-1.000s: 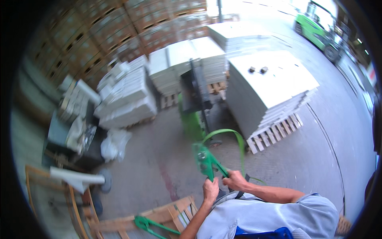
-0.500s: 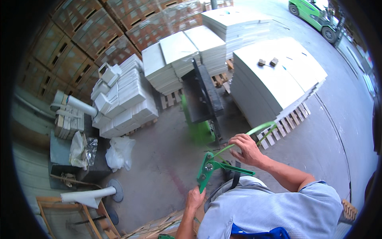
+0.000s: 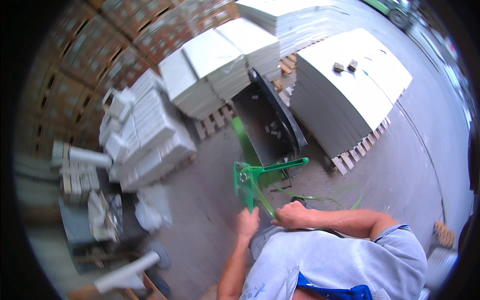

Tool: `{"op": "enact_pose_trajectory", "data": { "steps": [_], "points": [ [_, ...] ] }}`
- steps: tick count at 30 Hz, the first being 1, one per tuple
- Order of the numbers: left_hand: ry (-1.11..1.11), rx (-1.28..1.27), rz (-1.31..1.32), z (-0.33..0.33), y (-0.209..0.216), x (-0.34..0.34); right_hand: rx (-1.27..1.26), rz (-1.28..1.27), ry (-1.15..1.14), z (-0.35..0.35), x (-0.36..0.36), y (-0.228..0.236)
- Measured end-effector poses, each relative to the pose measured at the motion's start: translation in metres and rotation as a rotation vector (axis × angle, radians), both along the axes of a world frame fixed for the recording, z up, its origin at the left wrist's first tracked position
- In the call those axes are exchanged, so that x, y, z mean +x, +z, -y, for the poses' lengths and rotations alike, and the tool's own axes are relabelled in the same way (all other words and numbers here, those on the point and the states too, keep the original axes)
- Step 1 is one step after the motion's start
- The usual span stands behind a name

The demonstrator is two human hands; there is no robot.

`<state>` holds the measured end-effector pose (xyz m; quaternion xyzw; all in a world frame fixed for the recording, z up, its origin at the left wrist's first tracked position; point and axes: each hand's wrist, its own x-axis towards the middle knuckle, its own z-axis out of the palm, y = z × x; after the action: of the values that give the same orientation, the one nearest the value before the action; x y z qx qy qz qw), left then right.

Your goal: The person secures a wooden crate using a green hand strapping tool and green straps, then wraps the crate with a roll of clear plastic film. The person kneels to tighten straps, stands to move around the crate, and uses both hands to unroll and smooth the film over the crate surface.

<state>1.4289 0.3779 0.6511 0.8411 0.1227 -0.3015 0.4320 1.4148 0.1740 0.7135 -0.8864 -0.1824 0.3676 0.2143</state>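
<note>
My left hand (image 3: pixel 247 222) grips the lower handle of a green strapping tensioner (image 3: pixel 244 182), held upright in front of my body. The tool's long lever (image 3: pixel 285 165) sticks out to the right. A green plastic strap (image 3: pixel 264 201) runs down from the tool into my right hand (image 3: pixel 292 216), which is closed on it near my waist. Loose strap (image 3: pixel 320 198) trails off to the right of my right hand. Just beyond the tool stands a green-framed cart with a black tray (image 3: pixel 255 125), small pale scraps lying in the tray.
At the right, a stack of white sheets (image 3: pixel 345 95) on a wooden pallet (image 3: pixel 367 147) carries two small blocks. More sheet stacks (image 3: pixel 215 55) stand farther back. Left are wrapped white bundles (image 3: pixel 150 135), a plastic bag (image 3: pixel 152 207) and a roll (image 3: pixel 127 272). Stacked crates (image 3: pixel 85 65) line the back left.
The tensioner has moved up and left, away from my body. My right hand has come down and in toward my waist, drawing the strap below the tool. The whole view has shifted.
</note>
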Motion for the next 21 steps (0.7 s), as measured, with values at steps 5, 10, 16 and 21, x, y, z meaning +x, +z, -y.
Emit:
{"op": "enact_pose_trajectory", "data": {
  "steps": [5, 10, 16, 21],
  "points": [
    [-0.347, -0.004, 0.094, -0.057, -0.005, 0.073, 0.771, -0.455, -1.092, -0.044, 0.053, -0.029],
    [-0.84, -0.012, 0.363, -0.086, -0.016, 0.123, 0.496, 0.265, -1.189, -0.09, 0.075, -0.039],
    [-1.128, 0.121, 0.483, -0.1, -0.048, 0.145, 0.309, 0.908, -1.292, -0.067, 0.058, -0.01],
    [-1.193, 0.099, 0.498, -0.096, -0.047, 0.137, -0.12, 0.449, -1.483, -0.007, -0.014, -0.025]
  ]
}}
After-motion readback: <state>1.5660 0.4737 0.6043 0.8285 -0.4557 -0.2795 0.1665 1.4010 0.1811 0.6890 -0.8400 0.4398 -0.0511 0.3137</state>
